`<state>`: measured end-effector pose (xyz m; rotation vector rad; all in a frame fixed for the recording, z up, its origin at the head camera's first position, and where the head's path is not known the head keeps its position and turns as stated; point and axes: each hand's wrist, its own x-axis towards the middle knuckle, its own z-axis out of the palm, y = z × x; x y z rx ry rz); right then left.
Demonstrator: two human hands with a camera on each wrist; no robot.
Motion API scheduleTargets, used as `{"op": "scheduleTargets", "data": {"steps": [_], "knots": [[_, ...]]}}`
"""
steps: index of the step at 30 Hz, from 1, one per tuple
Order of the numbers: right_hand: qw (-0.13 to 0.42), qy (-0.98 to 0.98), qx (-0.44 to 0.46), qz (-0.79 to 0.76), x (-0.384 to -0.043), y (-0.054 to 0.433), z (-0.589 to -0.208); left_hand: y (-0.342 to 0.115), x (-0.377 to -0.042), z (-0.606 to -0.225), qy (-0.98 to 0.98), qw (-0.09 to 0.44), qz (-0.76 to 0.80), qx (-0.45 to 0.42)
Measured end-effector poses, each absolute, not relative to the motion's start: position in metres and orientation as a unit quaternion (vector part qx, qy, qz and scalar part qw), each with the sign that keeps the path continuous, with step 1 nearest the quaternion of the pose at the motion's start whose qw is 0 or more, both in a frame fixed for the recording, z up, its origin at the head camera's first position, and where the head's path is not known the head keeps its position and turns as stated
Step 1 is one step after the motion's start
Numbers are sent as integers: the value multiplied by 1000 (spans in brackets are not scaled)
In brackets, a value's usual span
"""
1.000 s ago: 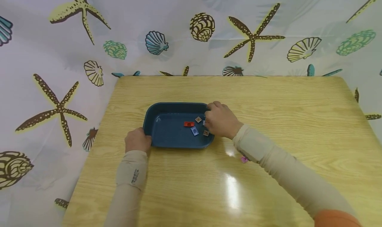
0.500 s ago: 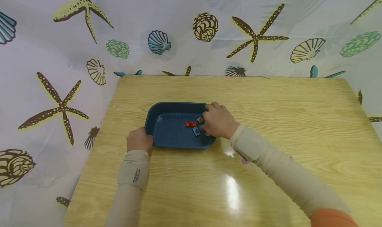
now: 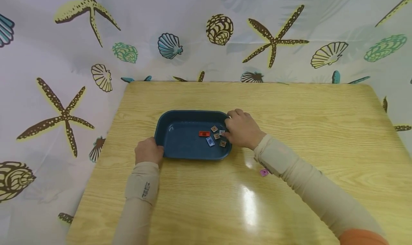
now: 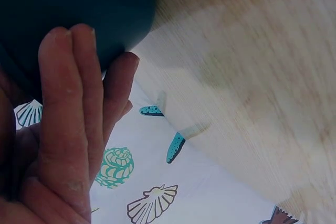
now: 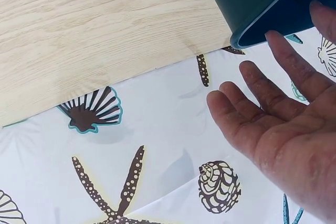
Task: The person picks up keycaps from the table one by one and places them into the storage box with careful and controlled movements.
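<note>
A dark blue tray (image 3: 183, 145) stands on the table. My left hand (image 3: 148, 151) grips its left end, and in the left wrist view the fingers (image 4: 65, 114) lie along the outer wall. My right hand (image 3: 242, 128) is at the right end, its thumb reaching over the rim. In the right wrist view its fingers (image 5: 252, 108) are spread loosely with nothing between them. Inside the tray lie a red tile (image 3: 204, 133), a blue tile (image 3: 210, 141), a pale tile (image 3: 222, 132) near the right thumb, and small brown tiles, one of them low (image 3: 222, 143).
A pink tile (image 3: 264, 172) lies on the wooden table (image 3: 305, 109), close to the right forearm. Behind the table and along its left side hangs a white cloth (image 3: 193, 9) printed with shells and starfish.
My right hand dipped over the tiles, then drew back right to the rim. A brown tile now shows amid the group where none lay a second ago. The left hand keeps its grip.
</note>
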<state>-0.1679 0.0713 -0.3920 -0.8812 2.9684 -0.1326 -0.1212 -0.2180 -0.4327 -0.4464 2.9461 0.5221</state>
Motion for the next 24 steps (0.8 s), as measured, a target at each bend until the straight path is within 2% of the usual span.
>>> {"op": "scheduleTargets", "data": {"steps": [9,24], "knots": [[11,963,-266,-52,-165,92,-388,-217,-122,-432,970,74,171,-154],[5,973,-216,-81,-138,173,-382,-217,-122,-431,970,97,160,-153]]}}
